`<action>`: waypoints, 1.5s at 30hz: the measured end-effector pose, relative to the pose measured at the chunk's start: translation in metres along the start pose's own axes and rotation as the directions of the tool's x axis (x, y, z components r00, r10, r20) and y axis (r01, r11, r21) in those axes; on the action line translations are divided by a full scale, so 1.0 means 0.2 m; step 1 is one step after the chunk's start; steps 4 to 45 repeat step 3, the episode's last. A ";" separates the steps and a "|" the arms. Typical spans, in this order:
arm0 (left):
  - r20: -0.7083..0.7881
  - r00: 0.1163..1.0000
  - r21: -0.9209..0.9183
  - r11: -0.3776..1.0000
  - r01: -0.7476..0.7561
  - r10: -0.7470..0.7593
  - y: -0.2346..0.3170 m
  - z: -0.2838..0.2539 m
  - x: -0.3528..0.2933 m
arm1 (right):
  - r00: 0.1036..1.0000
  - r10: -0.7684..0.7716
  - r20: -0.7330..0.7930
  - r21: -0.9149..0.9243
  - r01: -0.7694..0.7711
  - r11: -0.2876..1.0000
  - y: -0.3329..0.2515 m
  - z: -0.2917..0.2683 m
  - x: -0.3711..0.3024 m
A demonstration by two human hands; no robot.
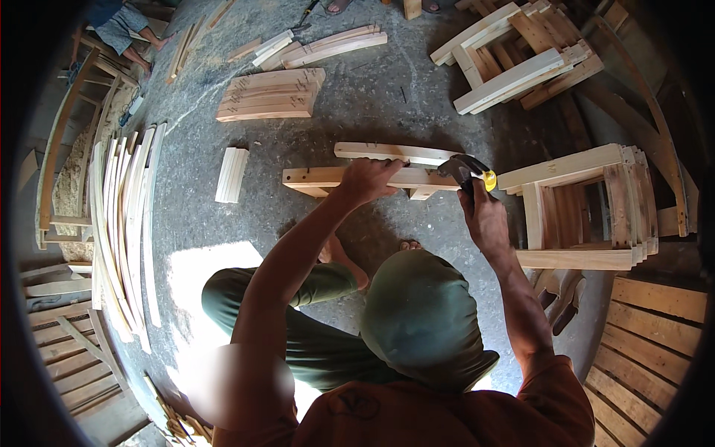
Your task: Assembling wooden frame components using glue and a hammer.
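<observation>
A short wooden beam (316, 176) lies across in front of me, with wooden cross pieces (421, 194) under it. My left hand (370, 180) is closed over the middle of this beam. By its fingertips is a small dark spot, too small to make out. My right hand (485, 217) is closed round a hammer (463, 167) with a dark head and a yellow part, held over the beam's right end. Just beyond lies a pale wooden strip (365, 150) with nails standing in it.
Stacked wooden frames stand at the right (573, 165) and far right (488, 37). Boards with nails (268, 95) and a small pile of pale slats (232, 175) lie on the concrete floor (402, 97). Long strips (123, 223) are at the left. Another person (119, 30) is far left.
</observation>
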State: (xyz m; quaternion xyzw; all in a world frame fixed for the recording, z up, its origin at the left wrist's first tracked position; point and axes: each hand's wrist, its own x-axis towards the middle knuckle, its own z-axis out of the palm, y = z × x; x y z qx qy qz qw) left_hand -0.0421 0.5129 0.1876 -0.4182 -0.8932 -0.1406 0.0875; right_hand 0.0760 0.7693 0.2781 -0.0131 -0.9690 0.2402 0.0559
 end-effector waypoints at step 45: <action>0.064 0.998 -0.001 1.000 0.028 -0.028 -0.01 0.02 -0.01 | 0.999 -0.034 -0.023 -0.026 0.033 0.999 -0.02 -0.05 0.01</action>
